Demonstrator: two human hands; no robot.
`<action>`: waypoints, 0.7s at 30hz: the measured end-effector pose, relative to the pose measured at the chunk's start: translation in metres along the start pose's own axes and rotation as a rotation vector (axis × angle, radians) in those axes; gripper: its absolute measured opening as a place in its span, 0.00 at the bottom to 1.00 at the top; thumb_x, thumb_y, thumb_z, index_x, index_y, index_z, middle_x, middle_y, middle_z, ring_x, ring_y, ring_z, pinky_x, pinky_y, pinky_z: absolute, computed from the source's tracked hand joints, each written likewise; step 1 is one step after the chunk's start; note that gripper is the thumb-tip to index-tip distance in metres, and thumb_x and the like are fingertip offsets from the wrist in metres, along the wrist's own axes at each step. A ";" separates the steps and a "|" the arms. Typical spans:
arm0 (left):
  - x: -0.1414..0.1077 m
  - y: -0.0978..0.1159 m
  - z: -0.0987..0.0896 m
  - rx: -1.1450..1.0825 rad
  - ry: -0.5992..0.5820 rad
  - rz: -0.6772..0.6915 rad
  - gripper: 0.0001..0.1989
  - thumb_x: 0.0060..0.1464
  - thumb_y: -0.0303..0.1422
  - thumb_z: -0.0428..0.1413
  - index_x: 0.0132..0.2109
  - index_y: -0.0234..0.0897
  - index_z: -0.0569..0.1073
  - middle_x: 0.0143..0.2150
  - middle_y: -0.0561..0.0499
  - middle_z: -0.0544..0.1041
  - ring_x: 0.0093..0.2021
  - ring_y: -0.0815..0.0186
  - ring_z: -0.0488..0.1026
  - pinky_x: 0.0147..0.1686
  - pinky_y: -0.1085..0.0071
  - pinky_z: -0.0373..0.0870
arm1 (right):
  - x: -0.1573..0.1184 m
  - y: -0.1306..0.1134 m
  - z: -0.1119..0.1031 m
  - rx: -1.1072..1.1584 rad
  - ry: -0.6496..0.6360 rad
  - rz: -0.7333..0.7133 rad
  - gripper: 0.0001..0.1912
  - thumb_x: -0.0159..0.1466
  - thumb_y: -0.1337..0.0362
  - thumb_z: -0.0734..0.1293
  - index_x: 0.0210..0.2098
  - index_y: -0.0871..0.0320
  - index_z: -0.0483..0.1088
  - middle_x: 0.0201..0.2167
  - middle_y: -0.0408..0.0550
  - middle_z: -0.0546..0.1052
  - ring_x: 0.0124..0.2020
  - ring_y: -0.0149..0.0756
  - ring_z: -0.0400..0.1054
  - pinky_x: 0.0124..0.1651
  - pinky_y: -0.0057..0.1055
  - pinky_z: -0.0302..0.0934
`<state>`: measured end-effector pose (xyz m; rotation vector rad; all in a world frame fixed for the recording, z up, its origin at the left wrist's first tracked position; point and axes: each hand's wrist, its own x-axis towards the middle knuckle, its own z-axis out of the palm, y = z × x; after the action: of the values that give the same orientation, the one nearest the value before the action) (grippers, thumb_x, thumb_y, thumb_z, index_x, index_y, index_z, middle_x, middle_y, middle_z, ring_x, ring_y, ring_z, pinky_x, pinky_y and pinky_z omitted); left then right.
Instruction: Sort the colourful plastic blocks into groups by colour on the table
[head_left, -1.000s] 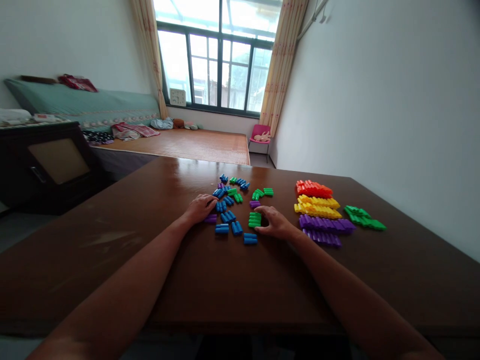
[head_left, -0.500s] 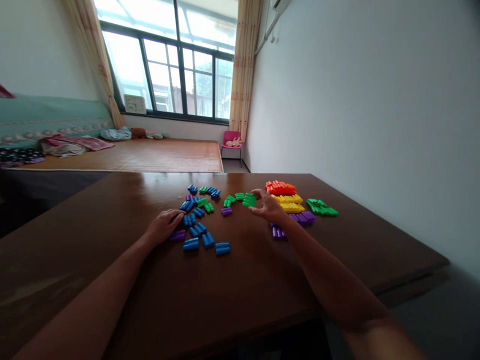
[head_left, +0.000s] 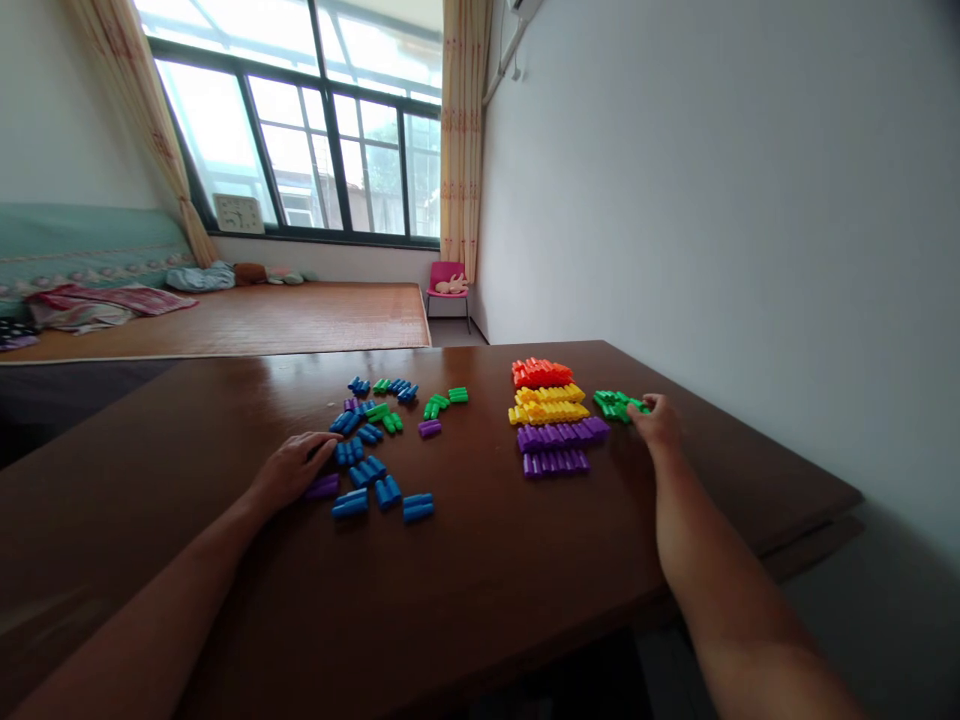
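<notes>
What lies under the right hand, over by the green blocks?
Green blocks show at the fingertips of the right hand. Its fingers and palm cover whatever is beneath them, so that part cannot be seen.

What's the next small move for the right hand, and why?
I'd probably ease the right hand open, leaving the grouped green blocks there: it is at their right end, and the neighbouring yellow rows and purple rows are likewise grouped by colour.
</notes>
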<state>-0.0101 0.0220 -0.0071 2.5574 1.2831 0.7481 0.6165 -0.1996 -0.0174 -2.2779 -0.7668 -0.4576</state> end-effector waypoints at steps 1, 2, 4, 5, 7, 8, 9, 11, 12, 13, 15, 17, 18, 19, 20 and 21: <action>0.000 0.000 0.000 0.000 -0.003 0.001 0.29 0.58 0.52 0.42 0.48 0.36 0.78 0.48 0.43 0.79 0.49 0.55 0.74 0.51 0.64 0.68 | -0.002 -0.004 0.001 -0.026 -0.011 0.032 0.23 0.56 0.54 0.67 0.47 0.58 0.69 0.43 0.57 0.75 0.45 0.48 0.68 0.46 0.47 0.62; 0.000 0.000 0.000 0.000 -0.002 0.001 0.29 0.58 0.52 0.42 0.48 0.37 0.78 0.48 0.43 0.79 0.49 0.55 0.74 0.51 0.64 0.68 | -0.003 -0.008 0.003 -0.042 -0.016 0.057 0.22 0.55 0.55 0.67 0.47 0.57 0.70 0.44 0.56 0.75 0.46 0.49 0.67 0.46 0.47 0.62; 0.000 0.000 -0.001 0.000 0.000 0.002 0.29 0.58 0.52 0.42 0.48 0.37 0.78 0.48 0.44 0.79 0.50 0.54 0.74 0.51 0.64 0.68 | -0.003 -0.010 0.005 -0.047 -0.001 0.066 0.20 0.56 0.57 0.66 0.46 0.56 0.71 0.45 0.56 0.76 0.47 0.49 0.68 0.46 0.46 0.62; 0.000 0.000 -0.001 -0.001 0.000 0.005 0.29 0.58 0.52 0.42 0.48 0.38 0.78 0.48 0.44 0.79 0.50 0.54 0.74 0.51 0.64 0.68 | -0.001 -0.008 0.005 -0.032 0.023 0.067 0.19 0.56 0.58 0.66 0.46 0.57 0.72 0.45 0.56 0.76 0.47 0.49 0.68 0.46 0.45 0.62; 0.000 0.000 -0.002 -0.007 -0.004 0.006 0.29 0.58 0.52 0.42 0.48 0.38 0.78 0.48 0.44 0.79 0.50 0.54 0.74 0.51 0.63 0.68 | 0.004 0.001 0.006 0.035 0.081 0.069 0.18 0.58 0.60 0.64 0.46 0.58 0.72 0.43 0.56 0.77 0.44 0.47 0.69 0.44 0.42 0.63; 0.000 0.000 -0.002 -0.010 -0.006 0.004 0.29 0.58 0.52 0.42 0.48 0.38 0.78 0.48 0.44 0.79 0.50 0.54 0.74 0.51 0.63 0.68 | 0.008 0.007 0.006 0.077 0.103 0.071 0.18 0.58 0.60 0.62 0.46 0.59 0.72 0.42 0.56 0.77 0.42 0.45 0.70 0.43 0.41 0.63; 0.000 0.000 -0.001 -0.013 -0.007 0.001 0.29 0.58 0.53 0.42 0.48 0.38 0.78 0.48 0.44 0.79 0.50 0.54 0.74 0.51 0.63 0.68 | 0.012 0.013 0.006 0.115 0.117 0.072 0.18 0.58 0.61 0.61 0.46 0.61 0.71 0.40 0.56 0.78 0.40 0.43 0.70 0.42 0.39 0.63; 0.000 -0.002 -0.001 -0.016 -0.009 -0.002 0.29 0.58 0.53 0.43 0.48 0.38 0.78 0.48 0.45 0.79 0.50 0.54 0.74 0.52 0.63 0.68 | 0.017 0.023 0.007 0.158 0.123 0.067 0.18 0.59 0.60 0.60 0.44 0.62 0.72 0.38 0.57 0.78 0.36 0.41 0.70 0.40 0.37 0.63; 0.000 -0.003 0.000 -0.016 -0.008 -0.001 0.29 0.58 0.53 0.43 0.48 0.39 0.78 0.48 0.45 0.79 0.51 0.54 0.73 0.52 0.64 0.68 | 0.019 0.026 0.007 0.161 0.115 0.058 0.18 0.58 0.58 0.61 0.43 0.62 0.72 0.37 0.57 0.78 0.35 0.41 0.70 0.39 0.37 0.63; 0.000 -0.004 0.001 -0.016 -0.007 0.001 0.29 0.58 0.53 0.43 0.48 0.39 0.78 0.48 0.45 0.79 0.51 0.54 0.73 0.52 0.64 0.68 | 0.020 0.028 0.008 0.157 0.103 0.045 0.19 0.58 0.56 0.62 0.42 0.62 0.72 0.37 0.57 0.78 0.35 0.42 0.70 0.40 0.38 0.63; 0.000 -0.006 0.002 -0.012 -0.005 0.003 0.28 0.58 0.53 0.44 0.48 0.40 0.78 0.49 0.46 0.79 0.51 0.54 0.73 0.52 0.64 0.67 | 0.019 0.029 0.011 0.135 0.072 0.000 0.19 0.56 0.53 0.64 0.40 0.61 0.72 0.36 0.57 0.78 0.36 0.43 0.70 0.40 0.38 0.63; 0.001 -0.008 0.002 -0.010 -0.003 0.003 0.28 0.58 0.53 0.44 0.48 0.40 0.78 0.49 0.46 0.79 0.51 0.54 0.73 0.53 0.64 0.67 | 0.017 0.029 0.013 0.092 0.049 -0.031 0.18 0.55 0.54 0.65 0.39 0.61 0.72 0.36 0.56 0.77 0.37 0.42 0.70 0.41 0.37 0.62; 0.001 -0.008 0.002 -0.010 -0.002 0.003 0.28 0.57 0.53 0.44 0.48 0.40 0.78 0.49 0.46 0.79 0.51 0.54 0.73 0.53 0.64 0.67 | 0.016 0.029 0.015 0.066 0.037 -0.038 0.17 0.55 0.55 0.65 0.38 0.60 0.72 0.36 0.55 0.77 0.37 0.42 0.70 0.41 0.37 0.62; 0.001 -0.008 0.002 -0.012 -0.003 0.003 0.28 0.57 0.53 0.44 0.48 0.40 0.78 0.49 0.46 0.79 0.51 0.54 0.73 0.53 0.64 0.68 | 0.015 0.030 0.015 0.041 0.019 -0.036 0.15 0.55 0.57 0.66 0.38 0.60 0.72 0.36 0.54 0.77 0.37 0.41 0.70 0.41 0.36 0.62; 0.001 -0.008 0.002 -0.014 -0.003 0.001 0.28 0.57 0.53 0.44 0.48 0.41 0.78 0.49 0.46 0.79 0.51 0.54 0.73 0.53 0.64 0.68 | 0.014 0.030 0.016 0.019 -0.007 -0.029 0.14 0.54 0.59 0.66 0.37 0.59 0.72 0.35 0.53 0.77 0.36 0.41 0.70 0.40 0.36 0.62; 0.000 -0.008 0.002 -0.018 -0.007 0.000 0.28 0.57 0.54 0.44 0.48 0.41 0.78 0.49 0.47 0.79 0.51 0.54 0.73 0.53 0.63 0.68 | 0.013 0.030 0.016 0.003 -0.037 -0.022 0.13 0.53 0.61 0.67 0.37 0.59 0.73 0.35 0.52 0.77 0.36 0.40 0.70 0.40 0.35 0.62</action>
<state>-0.0146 0.0275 -0.0116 2.5434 1.2693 0.7470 0.6473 -0.2010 -0.0362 -2.2834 -0.8110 -0.4246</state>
